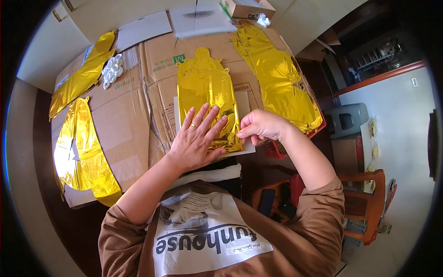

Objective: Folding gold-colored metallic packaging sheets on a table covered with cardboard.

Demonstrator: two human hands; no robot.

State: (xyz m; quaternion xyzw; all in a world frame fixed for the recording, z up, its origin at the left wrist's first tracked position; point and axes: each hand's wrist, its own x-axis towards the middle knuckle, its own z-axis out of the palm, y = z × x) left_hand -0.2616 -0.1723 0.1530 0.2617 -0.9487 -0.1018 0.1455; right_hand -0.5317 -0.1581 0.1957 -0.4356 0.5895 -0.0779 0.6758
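A flat gold foil balloon (206, 87) lies in front of me over a whitish board (249, 148). My left hand (196, 138) rests flat on its near part, fingers spread and a ring on one of them. At the balloon's lower right edge, my right hand (260, 127) is closed, thumb and forefinger pinched together at the foil's border. The fingers hide whatever is between them. Creased and shiny, the near end of the foil reaches almost to the table's front edge.
Cardboard (134, 101) covers the table. More gold foil balloons lie right (281, 78), far left (85, 74) and near left (83, 152). A white bundle (112, 71) sits at left, a box (248, 8) at the back. A wooden chair (369, 207) stands at right.
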